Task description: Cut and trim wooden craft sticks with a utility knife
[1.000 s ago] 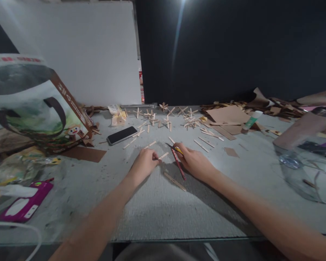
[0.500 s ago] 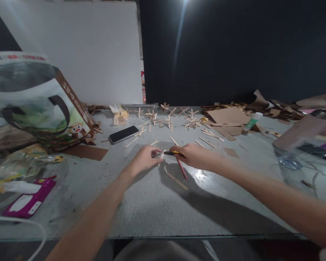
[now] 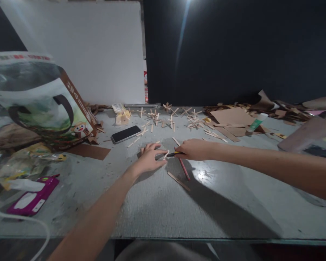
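My left hand (image 3: 150,158) is low over the middle of the table, its thumb and forefinger curved around a short pale craft stick (image 3: 166,155). From the other side, my right hand (image 3: 193,149) grips a yellow and black craft knife (image 3: 174,154), its dark tip pointing left against the stick. Below the right hand lies a red pencil (image 3: 184,169), partly covered by the fingers. Nearer to me rests another craft stick (image 3: 179,181), and one more stick (image 3: 176,141) is just beyond the right hand.
Several crossed craft-stick pieces (image 3: 171,121) spread across the back. A phone (image 3: 126,134) lies left of them; cardboard (image 3: 232,119) and a glue stick (image 3: 257,122) are at the right. A large printed bag (image 3: 43,112) and a purple device (image 3: 34,201) occupy the left.
My left hand has spread its fingers more around the stick, and the knife tip has moved slightly down. My right forearm has swung up and away from me. The view has shifted slightly.
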Action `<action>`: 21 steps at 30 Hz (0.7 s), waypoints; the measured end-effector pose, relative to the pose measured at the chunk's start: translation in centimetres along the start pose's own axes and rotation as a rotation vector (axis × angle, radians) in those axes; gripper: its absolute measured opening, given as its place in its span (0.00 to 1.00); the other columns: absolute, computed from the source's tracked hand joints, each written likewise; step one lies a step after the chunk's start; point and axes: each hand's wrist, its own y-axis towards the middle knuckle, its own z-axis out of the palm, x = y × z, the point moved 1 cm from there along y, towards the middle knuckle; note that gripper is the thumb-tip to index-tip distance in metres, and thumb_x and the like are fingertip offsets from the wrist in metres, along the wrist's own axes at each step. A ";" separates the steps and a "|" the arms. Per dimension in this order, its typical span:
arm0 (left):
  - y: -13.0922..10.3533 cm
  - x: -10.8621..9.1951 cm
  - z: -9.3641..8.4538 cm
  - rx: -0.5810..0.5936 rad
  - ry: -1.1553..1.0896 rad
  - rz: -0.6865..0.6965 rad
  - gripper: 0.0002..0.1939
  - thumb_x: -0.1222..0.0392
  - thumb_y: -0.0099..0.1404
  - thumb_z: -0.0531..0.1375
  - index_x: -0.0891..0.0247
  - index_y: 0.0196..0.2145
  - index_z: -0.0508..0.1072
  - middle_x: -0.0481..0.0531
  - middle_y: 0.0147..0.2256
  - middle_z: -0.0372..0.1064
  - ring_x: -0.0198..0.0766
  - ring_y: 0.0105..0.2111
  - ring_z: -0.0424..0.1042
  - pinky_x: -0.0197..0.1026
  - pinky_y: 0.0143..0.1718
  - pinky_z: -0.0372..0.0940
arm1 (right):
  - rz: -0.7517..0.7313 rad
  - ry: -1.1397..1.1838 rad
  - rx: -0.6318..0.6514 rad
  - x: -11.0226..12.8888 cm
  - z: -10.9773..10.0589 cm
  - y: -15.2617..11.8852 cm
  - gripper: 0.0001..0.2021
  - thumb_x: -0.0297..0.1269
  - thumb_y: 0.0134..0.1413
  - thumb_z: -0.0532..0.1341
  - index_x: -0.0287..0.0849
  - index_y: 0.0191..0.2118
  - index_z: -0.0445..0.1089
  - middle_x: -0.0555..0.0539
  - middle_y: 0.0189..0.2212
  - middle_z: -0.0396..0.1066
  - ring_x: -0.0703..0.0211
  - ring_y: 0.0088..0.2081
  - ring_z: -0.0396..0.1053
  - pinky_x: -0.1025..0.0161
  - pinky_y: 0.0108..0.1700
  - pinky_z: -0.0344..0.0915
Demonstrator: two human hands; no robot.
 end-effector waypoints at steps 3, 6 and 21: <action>0.0 -0.1 -0.1 0.013 0.026 -0.007 0.22 0.51 0.65 0.66 0.46 0.57 0.78 0.57 0.66 0.61 0.60 0.69 0.52 0.63 0.66 0.47 | 0.005 -0.009 0.010 -0.1 0.1 0.0 0.20 0.46 0.74 0.51 0.40 0.46 0.78 0.39 0.35 0.79 0.52 0.34 0.77 0.63 0.30 0.53; -0.1 -0.3 -0.1 0.013 0.050 -0.014 0.22 0.50 0.66 0.65 0.46 0.57 0.78 0.57 0.65 0.62 0.58 0.69 0.53 0.61 0.66 0.49 | -0.004 0.001 0.005 -0.2 0.3 0.2 0.22 0.47 0.75 0.49 0.40 0.46 0.77 0.39 0.35 0.79 0.52 0.34 0.77 0.63 0.30 0.54; 0.0 -0.1 0.2 -0.014 0.076 -0.022 0.22 0.52 0.64 0.67 0.45 0.56 0.78 0.55 0.65 0.62 0.57 0.67 0.55 0.59 0.66 0.50 | 0.013 -0.003 0.025 0.1 0.3 0.2 0.21 0.47 0.75 0.50 0.40 0.48 0.77 0.38 0.36 0.79 0.50 0.36 0.77 0.62 0.33 0.56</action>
